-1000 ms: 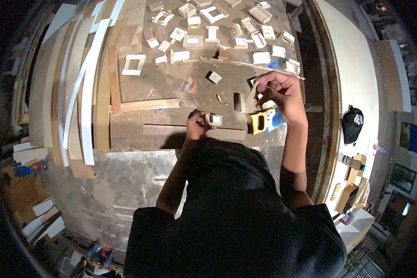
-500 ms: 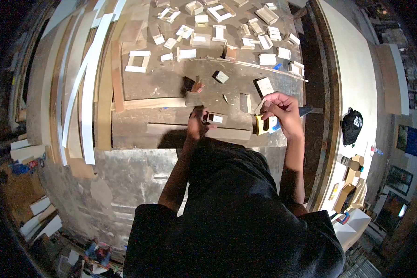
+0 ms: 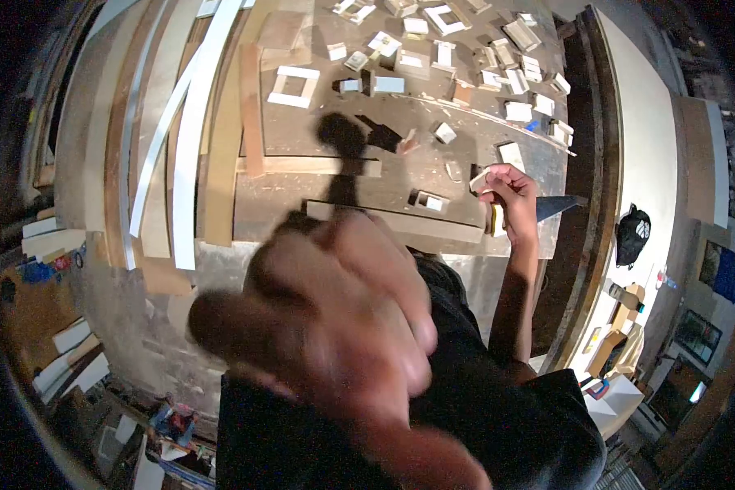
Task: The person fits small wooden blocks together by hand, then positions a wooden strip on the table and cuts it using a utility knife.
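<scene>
My left hand [image 3: 343, 302] is raised close to the camera, large and blurred, its fingers curled; whatever it may hold is hidden. On the right of the bench, my right hand [image 3: 510, 192] pinches a small light wood piece [image 3: 481, 178]. Beneath that hand lies a saw, its yellow handle [image 3: 498, 219] mostly covered and its dark blade [image 3: 555, 206] pointing right. A small wooden frame with a white centre [image 3: 430, 201] rests on the bench between the hands, beside a long flat strip [image 3: 400, 220].
Many small wooden frames and blocks [image 3: 445, 55] lie across the far bench. Long boards and white strips [image 3: 189, 163] are stacked at the left. A thin stick [image 3: 490, 121] crosses the bench. A black cap [image 3: 632, 235] sits on the pale surface at the right.
My left hand has left the small frame and risen towards the camera. My right hand keeps its pinch on the wood piece. The bench has shifted rightward in view.
</scene>
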### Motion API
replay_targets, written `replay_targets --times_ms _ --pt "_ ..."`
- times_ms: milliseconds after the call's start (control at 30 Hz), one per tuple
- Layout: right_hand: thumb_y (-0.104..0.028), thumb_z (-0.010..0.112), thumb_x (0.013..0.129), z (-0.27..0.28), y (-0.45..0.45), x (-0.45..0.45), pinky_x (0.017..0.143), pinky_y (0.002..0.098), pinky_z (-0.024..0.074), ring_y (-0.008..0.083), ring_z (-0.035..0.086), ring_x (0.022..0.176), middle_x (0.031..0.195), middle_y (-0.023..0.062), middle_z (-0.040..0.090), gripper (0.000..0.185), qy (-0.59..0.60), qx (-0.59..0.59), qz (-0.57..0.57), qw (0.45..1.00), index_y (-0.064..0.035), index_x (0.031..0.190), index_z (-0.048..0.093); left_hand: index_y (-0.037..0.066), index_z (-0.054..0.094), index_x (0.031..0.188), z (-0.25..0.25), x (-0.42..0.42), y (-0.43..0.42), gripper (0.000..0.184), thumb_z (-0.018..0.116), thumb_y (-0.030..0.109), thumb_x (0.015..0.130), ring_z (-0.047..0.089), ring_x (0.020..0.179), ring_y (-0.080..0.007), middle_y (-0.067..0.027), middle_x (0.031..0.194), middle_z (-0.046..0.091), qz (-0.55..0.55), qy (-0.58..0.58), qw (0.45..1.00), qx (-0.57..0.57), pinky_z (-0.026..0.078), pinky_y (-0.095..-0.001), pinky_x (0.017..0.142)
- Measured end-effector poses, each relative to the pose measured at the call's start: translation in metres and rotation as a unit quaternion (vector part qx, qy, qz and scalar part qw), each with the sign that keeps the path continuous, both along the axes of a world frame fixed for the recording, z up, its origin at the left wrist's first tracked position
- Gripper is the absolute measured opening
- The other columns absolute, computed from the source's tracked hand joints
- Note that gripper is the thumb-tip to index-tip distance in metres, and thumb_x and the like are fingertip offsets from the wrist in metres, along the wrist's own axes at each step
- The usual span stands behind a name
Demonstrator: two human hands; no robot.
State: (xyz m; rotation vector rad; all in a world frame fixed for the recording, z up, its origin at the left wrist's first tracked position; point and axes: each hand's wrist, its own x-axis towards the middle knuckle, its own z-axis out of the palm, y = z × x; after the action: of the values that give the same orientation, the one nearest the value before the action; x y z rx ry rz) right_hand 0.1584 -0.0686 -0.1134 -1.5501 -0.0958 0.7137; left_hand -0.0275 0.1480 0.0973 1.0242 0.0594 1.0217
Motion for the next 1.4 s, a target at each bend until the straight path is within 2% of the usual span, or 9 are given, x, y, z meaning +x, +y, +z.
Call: replay_targets --times_ms 200,333,467,567,667,767,867,1200,1400 --pt "0.004 0.057 0.091 0.006 0.046 -0.031 0.067 0.0307 0.0562 0.0197 0.069 0.078 0.089 0.0066 0.067 0.014 -0.014 0.013 -0.010 1.000 0.0025 0.103 0.064 0.007 0.066 0.094 0.036 -0.043 0.053 0.023 0.079 0.020 0.081 0.056 0.073 -0.0215 -0.0120 0.085 0.059 -0.301 0.070 0.950 -0.041 0.045 -0.0307 0.067" --pt "0.001 0.059 0.091 -0.006 0.059 -0.043 0.066 0.0303 0.0561 0.0184 0.069 0.076 0.087 0.0053 0.067 0.012 -0.014 0.006 -0.020 1.000 0.0015 0.102 0.065 0.021 0.051 0.104 0.030 -0.031 0.057 0.049 0.088 0.022 0.072 0.058 0.074 -0.0215 -0.0032 0.104 0.062 -0.113 -0.101 0.988 -0.037 0.039 -0.0385 0.060" --pt "-0.001 0.061 0.091 -0.010 0.082 -0.054 0.066 0.0289 0.0561 0.0166 0.069 0.074 0.084 0.0057 0.068 0.010 0.002 -0.026 -0.051 0.998 0.0001 0.100 0.067 0.011 0.053 0.085 0.036 -0.042 0.080 0.013 0.064 0.015 0.091 0.058 0.049 -0.0223 -0.0100 0.072 0.066 -0.019 -0.020 0.999 -0.031 0.043 -0.0310 0.043" --pt "-0.002 0.061 0.092 -0.011 0.100 -0.058 0.065 0.0275 0.0553 0.0159 0.069 0.073 0.084 0.0060 0.069 0.009 0.001 -0.017 -0.047 0.999 0.0004 0.099 0.066 0.011 0.059 0.079 0.032 -0.045 0.100 0.015 0.062 0.018 0.093 0.057 0.048 -0.0205 -0.0073 0.069 0.064 -0.099 0.014 0.993 -0.060 0.044 -0.0313 0.045" --pt "-0.002 0.062 0.092 -0.010 0.121 -0.056 0.064 0.0264 0.0544 0.0148 0.068 0.072 0.084 0.0062 0.069 0.008 -0.009 -0.012 -0.024 1.000 0.0005 0.099 0.066 0.022 0.051 0.104 0.013 -0.030 0.118 0.048 0.088 0.021 0.072 0.057 0.070 -0.0209 -0.0036 0.101 0.062 -0.159 -0.203 0.963 0.077 0.038 -0.0379 0.057" --pt "-0.002 0.061 0.093 -0.020 0.129 -0.055 0.065 0.0280 0.0541 0.0153 0.067 0.073 0.087 0.0064 0.069 0.009 -0.013 -0.014 0.003 1.000 0.0002 0.100 0.066 0.022 0.051 0.101 0.009 -0.038 0.118 0.045 0.086 0.022 0.073 0.056 0.068 -0.0211 -0.0041 0.098 0.062 -0.168 -0.223 0.956 0.086 0.038 -0.0374 0.056" --pt "-0.001 0.061 0.093 -0.012 0.141 -0.054 0.065 0.0287 0.0543 0.0160 0.068 0.075 0.087 0.0063 0.068 0.010 -0.014 -0.017 0.012 1.000 0.0003 0.101 0.065 0.017 0.053 0.108 0.005 -0.047 0.097 0.049 0.087 0.018 0.073 0.054 0.066 -0.0184 -0.0047 0.092 0.063 -0.045 -0.145 0.985 -0.076 0.039 -0.0327 0.055" --pt "0.002 0.059 0.091 -0.014 0.159 -0.049 0.065 0.0301 0.0549 0.0171 0.067 0.075 0.088 0.0069 0.067 0.013 -0.003 -0.014 0.015 1.000 0.0013 0.103 0.065 0.007 0.061 0.110 0.000 -0.031 0.132 0.037 0.079 0.013 0.078 0.061 0.074 -0.0178 -0.0096 0.095 0.067 -0.092 -0.125 0.984 0.088 0.045 -0.0292 0.059" --pt "0.004 0.060 0.089 -0.012 0.166 -0.055 0.066 0.0270 0.0540 0.0147 0.067 0.078 0.090 0.0050 0.069 0.016 -0.020 0.016 0.026 0.999 -0.0017 0.101 0.067 0.005 0.067 0.106 -0.024 -0.021 0.151 0.027 0.074 0.012 0.082 0.064 0.080 -0.0183 -0.0127 0.099 0.068 -0.063 0.068 0.974 0.209 0.049 -0.0290 0.064"
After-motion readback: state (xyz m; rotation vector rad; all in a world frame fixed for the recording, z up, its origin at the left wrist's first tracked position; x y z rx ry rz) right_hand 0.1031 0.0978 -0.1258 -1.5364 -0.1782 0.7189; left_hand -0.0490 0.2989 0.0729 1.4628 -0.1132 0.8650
